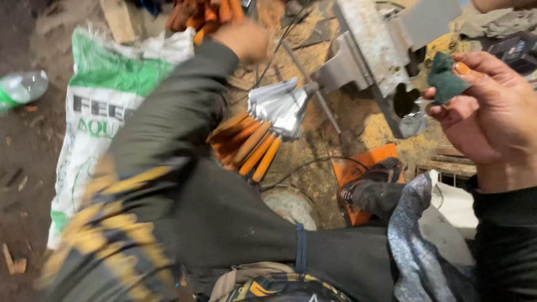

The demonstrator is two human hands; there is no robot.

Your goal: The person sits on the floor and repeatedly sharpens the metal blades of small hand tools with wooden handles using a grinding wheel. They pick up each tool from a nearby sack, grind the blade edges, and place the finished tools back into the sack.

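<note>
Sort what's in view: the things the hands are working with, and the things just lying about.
In hand or reached for:
- green scouring pad, pinched in the right hand
- orange-handled tools at top, by the blurred left hand

Lying about:
- bundle of orange-handled blades
- green-and-white sack
- plastic bottle
- metal bracket
- orange power tool

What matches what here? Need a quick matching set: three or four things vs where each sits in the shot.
Things:
1. green scouring pad
2. bundle of orange-handled tools
3. white and green sack
4. plastic bottle

Places:
A. at the far left edge, on the dirt floor
B. pinched in the right hand
C. on the ground in the middle, metal ends wrapped in silver
D. lying left of the dark sleeve

Pairs: 1-B, 2-C, 3-D, 4-A
</note>
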